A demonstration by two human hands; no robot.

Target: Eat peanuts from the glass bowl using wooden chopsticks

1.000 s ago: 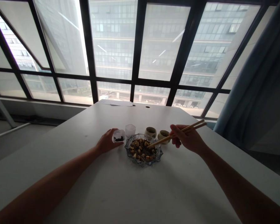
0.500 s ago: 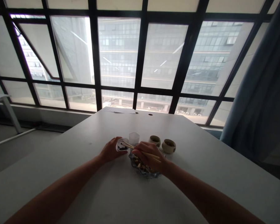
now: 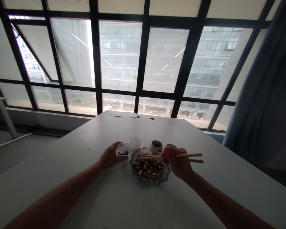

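My left hand [image 3: 111, 156] is wrapped round a small clear plastic cup [image 3: 123, 148] that tilts toward me, with a few dark pieces in its bottom. In my right hand [image 3: 177, 161] is a pair of chopsticks [image 3: 188, 156], their tips over the far left part of a scalloped glass bowl [image 3: 166, 176]. Mixed nuts and other brown bits [image 3: 149, 168] fill the bowl. I cannot make out anything between the chopstick tips. Another translucent plastic cup [image 3: 135, 144] stands just behind the bowl, right of the held cup.
Behind the bowl stands a beige ceramic cup [image 3: 156, 146]; a second beige cup [image 3: 171, 145] is mostly hidden by my right hand. Papers [image 3: 121, 114] lie at the far edge of the white table [image 3: 85, 181]. Windows rise beyond, and a blue curtain [image 3: 250, 95] hangs at right.
My right hand with the chopsticks has moved right, from the held cup back over the bowl, uncovering the nuts. My left hand keeps its hold on the cup.
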